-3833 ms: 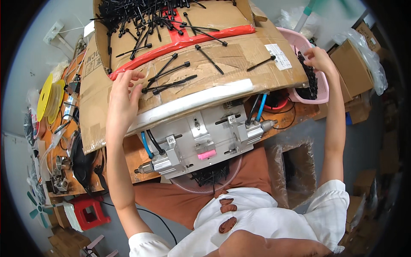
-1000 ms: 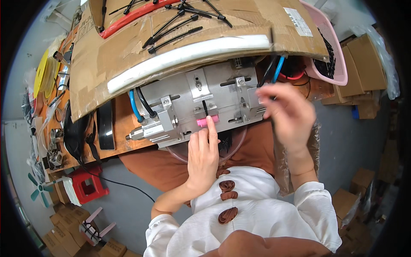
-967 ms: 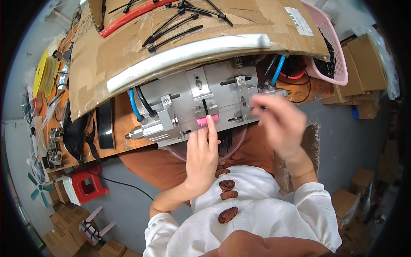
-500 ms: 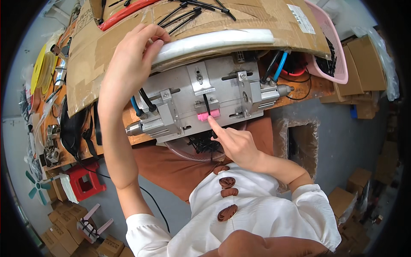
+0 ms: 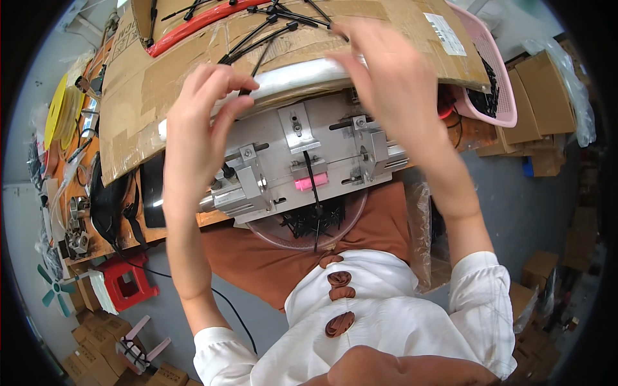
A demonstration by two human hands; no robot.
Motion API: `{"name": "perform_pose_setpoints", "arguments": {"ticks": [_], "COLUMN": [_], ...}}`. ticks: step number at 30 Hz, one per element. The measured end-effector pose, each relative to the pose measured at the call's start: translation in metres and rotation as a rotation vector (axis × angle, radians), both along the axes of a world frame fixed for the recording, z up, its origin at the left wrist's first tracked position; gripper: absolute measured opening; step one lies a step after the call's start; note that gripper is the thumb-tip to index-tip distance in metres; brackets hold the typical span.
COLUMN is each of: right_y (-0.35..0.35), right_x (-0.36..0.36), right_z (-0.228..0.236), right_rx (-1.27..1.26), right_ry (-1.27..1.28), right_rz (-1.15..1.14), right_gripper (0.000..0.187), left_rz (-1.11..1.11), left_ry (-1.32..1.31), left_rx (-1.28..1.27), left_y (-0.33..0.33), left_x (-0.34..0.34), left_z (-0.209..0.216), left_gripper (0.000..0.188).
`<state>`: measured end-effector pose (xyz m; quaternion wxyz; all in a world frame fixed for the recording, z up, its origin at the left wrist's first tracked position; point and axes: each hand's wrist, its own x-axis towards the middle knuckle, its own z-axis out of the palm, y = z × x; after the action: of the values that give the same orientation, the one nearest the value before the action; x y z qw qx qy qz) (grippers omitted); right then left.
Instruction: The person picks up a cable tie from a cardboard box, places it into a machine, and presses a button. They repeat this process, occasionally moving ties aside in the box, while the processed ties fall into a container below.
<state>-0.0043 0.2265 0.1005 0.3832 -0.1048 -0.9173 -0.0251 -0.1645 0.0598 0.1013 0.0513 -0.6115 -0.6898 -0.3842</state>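
Nr R hand [image 5: 394, 78]: wht label [image 5: 444, 33] (printed)

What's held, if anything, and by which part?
The left hand holds a black rod by its thicker end; the right hand is blurred: can't tell.

Your shirt [image 5: 399, 309] is white, your trousers [image 5: 386, 219] rust-brown, the rods [image 5: 261, 44] black, the block [image 5: 302, 185] pink, the cardboard [image 5: 138, 128] tan.
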Motion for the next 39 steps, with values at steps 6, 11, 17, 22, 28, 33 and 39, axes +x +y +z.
{"name": "perform_pose_setpoints", "arguments": {"ticks": [6, 11, 17, 22, 28, 33, 39], "right_y": [0.049, 0.061, 0.044, 0.005, -0.060, -0.102, -0.106], "right_x": [-0.044, -0.005, 0.033, 0.063, 0.099, 0.096, 0.078], "right_z": [0.035, 0.076, 0.064, 0.043, -0.042, -0.103, -0.112], "right_rx": [-0.117, -0.726, -1.037, -0.996, -0.644, -0.612, -0.604], "right_ry": [-0.401, -0.207, 0.269, 0.327, 0.011, -0.166, -0.230], "right_rz": [-0.122, 0.205, 0.420, 0.339, 0.283, 0.309, 0.317], "right_gripper": [0.031, 0.031, 0.018, 0.013, 0.045, 0.068, 0.068], "left_rz": [0.206, 0.227, 0.246, 0.198, 0.174, 0.250, 0.132], "left_ry": [0.037, -0.006, 0.110, 0.171, 0.172, 0.229, 0.095], "left_rx": [0.054, -0.190, -0.310, -0.365, -0.376, -0.017, -0.230], "left_y": [-0.055, -0.064, -0.052, -0.049, -0.049, 0.032, 0.082], "left_x": [0.088, 0.151, 0.157, 0.152, 0.138, 0.059, 0.009], "left_z": [-0.048, -0.095, -0.108, -0.101, -0.073, -0.009, 0.010], "left_gripper": [0.044, 0.077, 0.065, 0.070, 0.065, 0.041, 0.031]}}
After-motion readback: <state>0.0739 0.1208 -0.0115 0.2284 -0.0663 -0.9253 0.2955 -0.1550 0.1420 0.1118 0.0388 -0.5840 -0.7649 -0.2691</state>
